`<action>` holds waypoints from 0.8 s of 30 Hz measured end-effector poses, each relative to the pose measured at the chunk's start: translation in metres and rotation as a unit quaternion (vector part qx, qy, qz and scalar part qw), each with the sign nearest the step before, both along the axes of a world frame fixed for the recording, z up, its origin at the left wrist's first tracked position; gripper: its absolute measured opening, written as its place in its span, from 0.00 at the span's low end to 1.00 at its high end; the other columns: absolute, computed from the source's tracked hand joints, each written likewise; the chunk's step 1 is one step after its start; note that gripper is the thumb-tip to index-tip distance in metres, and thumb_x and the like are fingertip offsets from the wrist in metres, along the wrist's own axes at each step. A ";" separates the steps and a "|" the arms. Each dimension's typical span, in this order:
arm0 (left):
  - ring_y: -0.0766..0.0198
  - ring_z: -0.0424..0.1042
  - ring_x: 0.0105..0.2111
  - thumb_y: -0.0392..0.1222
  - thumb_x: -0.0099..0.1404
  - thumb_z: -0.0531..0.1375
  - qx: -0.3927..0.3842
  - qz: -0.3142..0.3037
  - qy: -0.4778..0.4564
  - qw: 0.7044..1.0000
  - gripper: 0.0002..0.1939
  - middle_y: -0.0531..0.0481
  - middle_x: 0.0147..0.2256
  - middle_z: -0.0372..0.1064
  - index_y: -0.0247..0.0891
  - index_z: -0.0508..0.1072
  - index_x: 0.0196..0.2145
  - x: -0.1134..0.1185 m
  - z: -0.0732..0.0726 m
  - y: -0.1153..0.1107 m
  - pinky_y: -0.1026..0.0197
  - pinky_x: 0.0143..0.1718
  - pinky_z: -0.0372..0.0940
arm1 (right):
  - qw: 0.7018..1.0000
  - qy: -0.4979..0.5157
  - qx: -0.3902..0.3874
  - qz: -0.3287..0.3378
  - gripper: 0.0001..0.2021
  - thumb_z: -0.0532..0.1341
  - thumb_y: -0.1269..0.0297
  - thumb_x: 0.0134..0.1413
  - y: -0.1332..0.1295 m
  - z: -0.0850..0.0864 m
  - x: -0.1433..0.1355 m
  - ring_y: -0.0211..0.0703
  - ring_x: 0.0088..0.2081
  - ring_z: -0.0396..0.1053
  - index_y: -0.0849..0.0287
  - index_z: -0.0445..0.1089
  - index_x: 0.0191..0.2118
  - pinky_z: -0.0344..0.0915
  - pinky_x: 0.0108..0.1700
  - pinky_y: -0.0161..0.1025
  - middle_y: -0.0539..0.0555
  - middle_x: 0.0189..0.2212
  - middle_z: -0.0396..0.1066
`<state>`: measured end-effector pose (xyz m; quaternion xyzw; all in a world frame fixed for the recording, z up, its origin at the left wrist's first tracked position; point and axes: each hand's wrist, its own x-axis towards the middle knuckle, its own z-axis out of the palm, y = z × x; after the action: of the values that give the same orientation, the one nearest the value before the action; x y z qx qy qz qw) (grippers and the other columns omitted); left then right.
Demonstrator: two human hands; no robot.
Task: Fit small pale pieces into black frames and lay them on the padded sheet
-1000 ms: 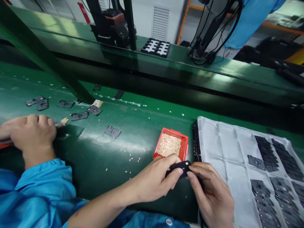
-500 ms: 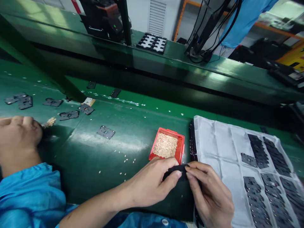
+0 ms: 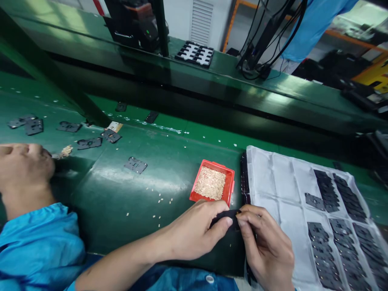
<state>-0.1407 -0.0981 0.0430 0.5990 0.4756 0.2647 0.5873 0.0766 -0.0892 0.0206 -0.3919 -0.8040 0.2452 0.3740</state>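
Observation:
In front of the red bin, a thin black plastic part (image 3: 224,216) is gripped between the thumb and fingers of my left hand (image 3: 198,230). My right hand (image 3: 268,246) is closed in a pinch at the part's right end; what its fingertips hold, if anything, is too small to tell. The red bin (image 3: 232,186) is full of tiny beige pieces (image 3: 210,182). At right lies a white compartment tray (image 3: 263,178), with rows of flat black parts (image 3: 324,252) in several of its compartments.
A co-worker's hand (image 3: 26,169) with a blue sleeve is at left, near a small beige heap (image 3: 66,151). Several dark plates (image 3: 89,143) lie loose on the green table (image 3: 169,161). A slanted green post (image 3: 57,72) stands at left; a raised shelf (image 3: 224,83) runs behind.
Both my hands stay almost in place, still at the black part, with my right fingers slightly shifted. The whole view has moved a little.

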 end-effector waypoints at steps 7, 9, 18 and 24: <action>0.68 0.62 0.27 0.43 0.76 0.55 0.042 0.000 0.018 0.999 0.12 0.57 0.27 0.64 0.39 0.64 0.33 -0.007 -0.009 0.009 0.63 0.29 0.53 | 0.996 0.016 -0.083 -0.013 0.06 0.61 0.73 0.70 0.010 0.001 0.002 0.40 0.41 0.77 0.55 0.74 0.41 0.74 0.42 0.34 0.55 0.41 0.73; 0.69 0.62 0.27 0.42 0.76 0.56 0.073 0.026 0.047 0.996 0.11 0.57 0.27 0.63 0.39 0.66 0.33 -0.015 -0.014 0.016 0.63 0.30 0.53 | 0.993 0.035 -0.107 -0.043 0.06 0.60 0.69 0.72 0.019 -0.001 0.001 0.41 0.43 0.78 0.54 0.73 0.41 0.75 0.44 0.35 0.55 0.41 0.74; 0.62 0.69 0.32 0.42 0.79 0.51 0.156 0.080 0.154 0.973 0.12 0.50 0.35 0.73 0.39 0.70 0.38 -0.030 -0.018 0.029 0.59 0.36 0.59 | 0.980 0.020 -0.195 -0.028 0.13 0.64 0.54 0.69 0.057 -0.018 -0.039 0.43 0.34 0.80 0.56 0.69 0.51 0.78 0.36 0.38 0.53 0.34 0.79; 0.62 0.64 0.32 0.41 0.80 0.44 0.176 0.082 0.092 0.977 0.13 0.52 0.32 0.67 0.40 0.64 0.39 -0.029 -0.021 0.020 0.57 0.38 0.59 | 0.986 0.017 -0.165 -0.007 0.08 0.60 0.61 0.74 0.046 -0.016 -0.043 0.37 0.24 0.75 0.55 0.73 0.40 0.73 0.31 0.33 0.47 0.24 0.74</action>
<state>-0.1695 -0.0778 0.0220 0.6736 0.5211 0.3351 0.4031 0.0340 -0.0427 0.0045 -0.4496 -0.7435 0.3783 0.3193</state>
